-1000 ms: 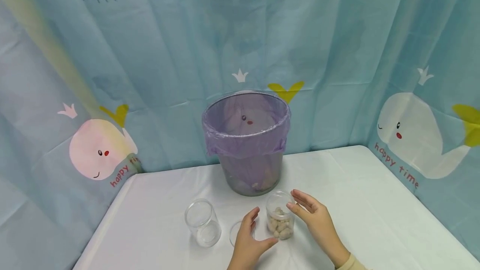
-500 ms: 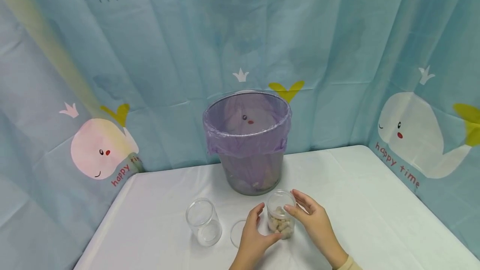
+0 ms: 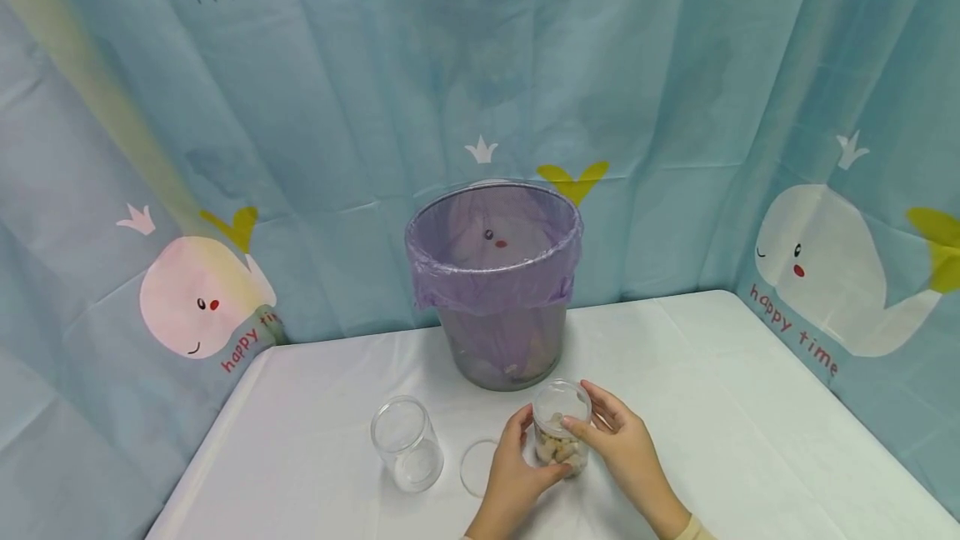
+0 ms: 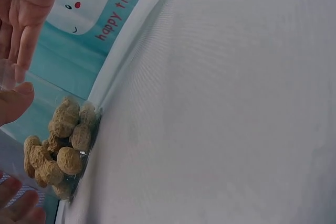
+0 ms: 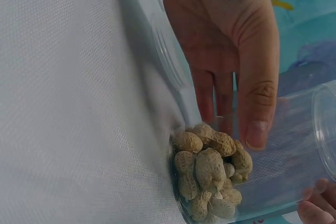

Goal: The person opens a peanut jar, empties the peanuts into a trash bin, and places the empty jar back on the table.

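A clear plastic jar (image 3: 561,408) stands on the white table, part filled with unshelled peanuts (image 3: 557,445). My left hand (image 3: 513,467) curves round its left side, with the thumb across the front near the bottom. High on the right side, my right hand (image 3: 624,444) grips the jar, its thumb lying at the rim. In the right wrist view the peanuts (image 5: 210,174) show through the wall beside the left thumb (image 5: 257,124). Just left of my left hand lies a clear round lid (image 3: 477,465), partly covered by that hand.
A second clear jar (image 3: 408,448), holding nothing, stands to the left. Behind the jars is a large bin (image 3: 502,340) lined with a purple bag. A blue printed curtain (image 3: 337,107) hangs along the table's back and sides.
My left hand has moved right and closed in on the peanut jar. The right thumb has shifted left over the rim. The jars and bin stay in place.
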The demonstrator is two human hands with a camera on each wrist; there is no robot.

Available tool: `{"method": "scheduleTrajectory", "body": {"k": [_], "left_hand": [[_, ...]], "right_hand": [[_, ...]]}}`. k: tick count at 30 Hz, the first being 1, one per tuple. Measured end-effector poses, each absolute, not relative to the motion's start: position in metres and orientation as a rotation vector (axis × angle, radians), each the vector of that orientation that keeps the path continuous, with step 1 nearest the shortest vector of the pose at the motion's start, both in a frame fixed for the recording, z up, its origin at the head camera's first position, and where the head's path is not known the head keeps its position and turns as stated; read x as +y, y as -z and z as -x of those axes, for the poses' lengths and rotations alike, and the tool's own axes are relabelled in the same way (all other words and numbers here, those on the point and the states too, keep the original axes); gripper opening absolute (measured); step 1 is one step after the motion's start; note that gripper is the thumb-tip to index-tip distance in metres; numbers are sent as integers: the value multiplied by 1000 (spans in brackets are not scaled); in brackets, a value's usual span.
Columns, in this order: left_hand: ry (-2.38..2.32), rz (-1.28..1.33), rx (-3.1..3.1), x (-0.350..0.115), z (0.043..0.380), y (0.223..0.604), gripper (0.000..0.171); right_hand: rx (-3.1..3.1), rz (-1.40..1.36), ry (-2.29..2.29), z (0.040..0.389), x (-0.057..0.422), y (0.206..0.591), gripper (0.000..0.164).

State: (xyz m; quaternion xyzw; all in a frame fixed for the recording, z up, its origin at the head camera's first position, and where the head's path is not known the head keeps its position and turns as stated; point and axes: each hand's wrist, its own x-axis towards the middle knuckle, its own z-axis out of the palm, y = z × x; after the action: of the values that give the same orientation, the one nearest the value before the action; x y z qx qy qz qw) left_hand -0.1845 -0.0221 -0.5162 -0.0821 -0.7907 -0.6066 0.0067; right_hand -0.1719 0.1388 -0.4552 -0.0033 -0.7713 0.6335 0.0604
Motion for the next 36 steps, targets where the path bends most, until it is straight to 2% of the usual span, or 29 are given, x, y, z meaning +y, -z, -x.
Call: {"method": "scheduleTrajectory", "body": {"k": [36], "left_hand": [[1987,257,-2488,-11,188,525,92]], "right_hand": [[-2337,27,-1908,172,137,458,66]]}}
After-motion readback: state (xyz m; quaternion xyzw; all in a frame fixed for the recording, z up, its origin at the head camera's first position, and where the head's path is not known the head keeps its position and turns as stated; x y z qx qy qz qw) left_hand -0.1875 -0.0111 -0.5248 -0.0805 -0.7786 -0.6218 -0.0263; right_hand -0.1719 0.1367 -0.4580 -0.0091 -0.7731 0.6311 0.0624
